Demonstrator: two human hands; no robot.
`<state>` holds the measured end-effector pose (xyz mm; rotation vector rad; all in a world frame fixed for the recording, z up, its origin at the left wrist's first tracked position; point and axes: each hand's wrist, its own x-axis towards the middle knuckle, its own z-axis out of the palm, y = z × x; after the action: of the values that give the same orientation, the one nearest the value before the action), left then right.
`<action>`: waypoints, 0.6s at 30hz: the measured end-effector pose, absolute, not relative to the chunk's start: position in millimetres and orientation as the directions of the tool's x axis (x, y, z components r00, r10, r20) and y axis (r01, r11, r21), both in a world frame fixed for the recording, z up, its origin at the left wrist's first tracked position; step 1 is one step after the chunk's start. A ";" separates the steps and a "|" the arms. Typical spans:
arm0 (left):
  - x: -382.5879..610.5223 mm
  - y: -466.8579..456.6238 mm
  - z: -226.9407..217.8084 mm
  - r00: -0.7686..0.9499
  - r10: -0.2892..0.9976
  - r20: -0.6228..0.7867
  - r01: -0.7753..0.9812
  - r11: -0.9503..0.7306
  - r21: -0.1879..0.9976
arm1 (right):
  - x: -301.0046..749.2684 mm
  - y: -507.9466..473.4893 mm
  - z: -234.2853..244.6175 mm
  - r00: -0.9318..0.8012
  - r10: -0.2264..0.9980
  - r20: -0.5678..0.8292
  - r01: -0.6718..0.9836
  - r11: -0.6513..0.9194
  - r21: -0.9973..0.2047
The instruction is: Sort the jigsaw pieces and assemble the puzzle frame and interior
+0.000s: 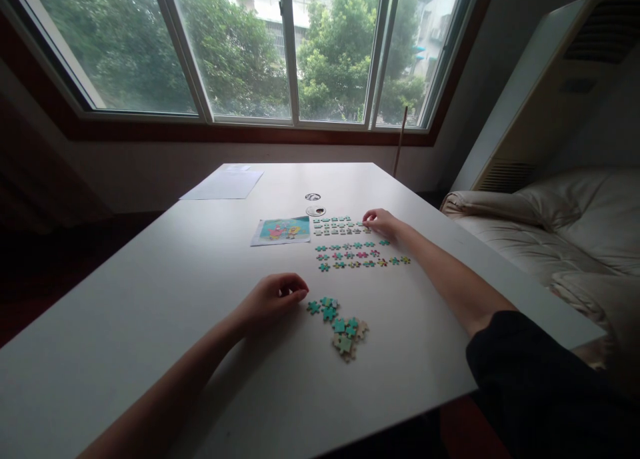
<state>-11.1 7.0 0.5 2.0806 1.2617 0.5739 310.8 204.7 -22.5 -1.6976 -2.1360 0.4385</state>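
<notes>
Several rows of small jigsaw puzzle pieces (pixel 354 254) lie on the white table, mostly teal, with some pink and yellow. At the right end of the upper rows is my right hand (pixel 383 222), its thumb and fingers pinched at a puzzle piece (pixel 361 224) that they partly hide. My left hand (pixel 277 292) rests on the table with curled fingers, the tips drawn together and no piece visible in them. Just right of its fingertips lies a loose heap of puzzle pieces (pixel 342 326), some teal side up, others showing bare backs. A colourful cartoon picture sheet (pixel 285 230) lies left of the rows.
The white table (pixel 150 299) stretches toward a wide window (pixel 290 52). Paper sheets (pixel 223 184) lie at its far left, and two round cable-hole fittings (pixel 315 211) sit beyond the rows. A pale leather sofa (pixel 540 212) stands on the right, near an upright air conditioner (pixel 530 79).
</notes>
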 end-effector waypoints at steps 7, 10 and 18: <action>-11.9 6.2 -0.2 0.455 0.889 0.039 0.620 -0.348 0.703 | 305.5 183.8 -13.2 -0.228 0.957 0.181 0.850 0.286 -0.441; -12.8 6.6 -1.4 0.466 0.884 0.036 0.619 -0.355 0.701 | 296.1 159.8 -1.9 -0.282 0.926 0.250 0.832 0.366 -0.417; -12.6 5.6 -5.8 0.564 0.823 0.074 0.589 -0.463 0.662 | 255.0 55.5 8.6 -0.704 0.650 0.286 0.510 0.743 -0.433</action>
<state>-12.6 5.6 -5.8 2.2129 1.1268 0.5214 255.0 55.5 8.6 -0.8855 -2.5202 0.4516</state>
